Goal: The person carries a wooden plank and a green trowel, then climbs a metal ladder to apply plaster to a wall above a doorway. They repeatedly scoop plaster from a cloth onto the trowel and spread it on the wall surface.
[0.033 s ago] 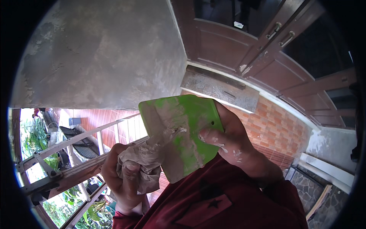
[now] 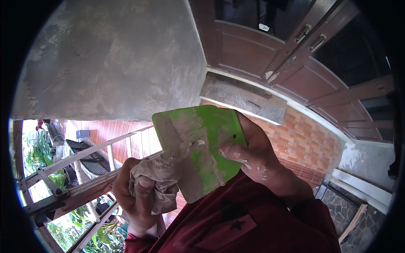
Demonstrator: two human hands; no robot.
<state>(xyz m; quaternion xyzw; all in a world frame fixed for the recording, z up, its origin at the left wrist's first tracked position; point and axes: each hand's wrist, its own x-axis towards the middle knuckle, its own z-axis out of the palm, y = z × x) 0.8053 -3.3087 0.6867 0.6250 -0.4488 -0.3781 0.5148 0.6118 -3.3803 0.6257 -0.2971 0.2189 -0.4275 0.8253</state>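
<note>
A flat green plastic putty spreader (image 2: 200, 168) is held up in front of my chest, its left part smeared with grey-brown putty. My right hand (image 2: 259, 158) grips its right side, thumb flat on the face near a small hole and the other fingers hidden behind. Putty flecks mark that thumb. My left hand (image 2: 137, 192) is closed around a crumpled grey-brown rag (image 2: 158, 177), also coated with putty. The rag lies against the spreader's lower left edge.
A grey plastered wall (image 2: 114, 59) rises at the left. Brown double doors (image 2: 249, 50) stand at the far right, above a stone step (image 2: 240, 99). A ladder-like frame (image 2: 84, 185) stands close at my left. Orange tiles (image 2: 299, 139) cover the floor.
</note>
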